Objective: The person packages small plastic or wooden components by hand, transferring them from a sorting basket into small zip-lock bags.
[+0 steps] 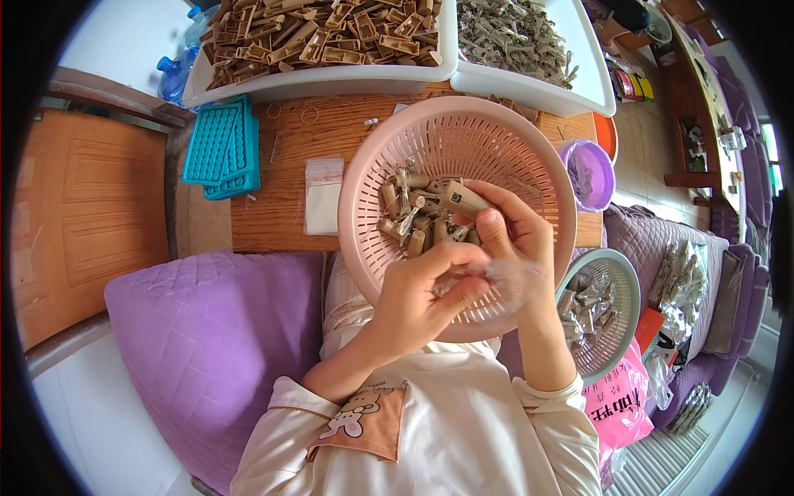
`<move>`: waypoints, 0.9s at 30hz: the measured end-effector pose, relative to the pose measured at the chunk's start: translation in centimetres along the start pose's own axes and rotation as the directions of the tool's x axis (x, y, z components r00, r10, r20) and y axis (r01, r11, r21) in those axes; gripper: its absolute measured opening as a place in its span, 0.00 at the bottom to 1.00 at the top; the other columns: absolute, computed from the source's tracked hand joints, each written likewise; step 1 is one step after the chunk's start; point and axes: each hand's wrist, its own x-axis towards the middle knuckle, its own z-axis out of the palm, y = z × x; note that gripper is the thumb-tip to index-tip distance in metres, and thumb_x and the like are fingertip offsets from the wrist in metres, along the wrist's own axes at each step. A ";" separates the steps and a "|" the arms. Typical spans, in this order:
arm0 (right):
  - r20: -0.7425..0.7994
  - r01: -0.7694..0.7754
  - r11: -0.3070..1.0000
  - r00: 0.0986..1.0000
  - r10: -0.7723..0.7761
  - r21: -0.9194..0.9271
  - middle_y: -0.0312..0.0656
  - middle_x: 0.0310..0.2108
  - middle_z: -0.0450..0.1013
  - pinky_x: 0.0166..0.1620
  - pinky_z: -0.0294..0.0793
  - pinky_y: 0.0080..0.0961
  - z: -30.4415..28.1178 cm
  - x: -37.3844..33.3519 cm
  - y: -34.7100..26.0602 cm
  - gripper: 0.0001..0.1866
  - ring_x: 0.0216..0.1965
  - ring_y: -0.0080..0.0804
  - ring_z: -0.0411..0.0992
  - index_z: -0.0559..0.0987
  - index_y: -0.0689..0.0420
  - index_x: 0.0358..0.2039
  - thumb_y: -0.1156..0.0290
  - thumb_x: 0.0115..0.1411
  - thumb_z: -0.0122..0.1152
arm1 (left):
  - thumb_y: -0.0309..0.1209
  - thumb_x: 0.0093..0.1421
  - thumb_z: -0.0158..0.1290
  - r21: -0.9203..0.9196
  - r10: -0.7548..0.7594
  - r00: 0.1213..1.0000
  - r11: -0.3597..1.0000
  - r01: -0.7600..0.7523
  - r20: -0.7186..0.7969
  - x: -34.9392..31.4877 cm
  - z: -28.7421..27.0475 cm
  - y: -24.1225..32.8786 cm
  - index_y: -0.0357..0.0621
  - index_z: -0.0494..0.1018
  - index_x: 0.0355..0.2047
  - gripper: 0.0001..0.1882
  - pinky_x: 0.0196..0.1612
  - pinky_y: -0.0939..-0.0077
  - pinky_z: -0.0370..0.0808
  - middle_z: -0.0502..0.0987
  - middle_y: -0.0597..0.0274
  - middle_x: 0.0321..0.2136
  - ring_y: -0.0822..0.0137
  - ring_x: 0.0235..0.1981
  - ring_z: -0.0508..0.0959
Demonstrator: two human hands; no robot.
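My right hand [523, 238] grips a tan plastic case [461, 199] with a small dark square on its end, held over a pink slotted basket [352, 211]. Closed beside it, my left hand [413, 289] pinches a clear plastic bag [511, 283], smeared by motion. The bag lies across my right wrist; whether anything is inside it cannot be made out. Below my hands, the basket holds several tan cases [417, 241] with metal and clear parts [405, 217] among them.
White bins of brown plastic parts [331, 33] and small metallic pieces [517, 45] stand at the back. Left on the wooden table lie teal trays [219, 153] and a stack of clear bags [322, 198]. To the right are a purple bucket [608, 178] and a grey-green basket [633, 285] of wrapped pieces.
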 end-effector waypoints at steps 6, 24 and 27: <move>0.093 -0.056 0.990 0.995 0.045 0.126 0.38 0.33 0.71 0.37 0.67 0.14 -0.5 -1.1 1.1 0.17 0.33 0.17 0.66 0.68 0.67 0.46 0.70 0.60 0.48 | 0.24 0.56 0.50 -0.195 0.022 0.975 0.979 -0.066 -0.221 -0.4 -1.5 -0.9 0.36 0.67 0.34 0.07 0.33 0.82 0.75 0.72 0.61 0.28 0.76 0.29 0.74; -0.063 0.037 0.983 0.998 -0.025 0.182 0.38 0.37 0.71 0.37 0.69 0.11 -1.2 -1.5 2.0 0.18 0.34 0.17 0.68 0.70 0.64 0.46 0.84 0.53 0.53 | 0.24 0.52 0.55 -0.294 -0.084 0.958 0.956 0.000 -0.275 -0.1 -2.4 -0.9 0.38 0.64 0.37 0.14 0.29 0.86 0.72 0.76 0.59 0.24 0.77 0.26 0.75; -0.209 0.220 0.966 0.959 -0.189 0.134 0.41 0.41 0.69 0.38 0.69 0.12 -3.2 -1.6 1.0 0.17 0.37 0.21 0.69 0.70 0.66 0.45 0.84 0.53 0.52 | 0.25 0.50 0.58 -0.152 -0.069 0.964 0.988 0.030 -0.259 -0.3 -3.2 -1.5 0.39 0.63 0.37 0.17 0.28 0.88 0.70 0.76 0.60 0.23 0.78 0.25 0.75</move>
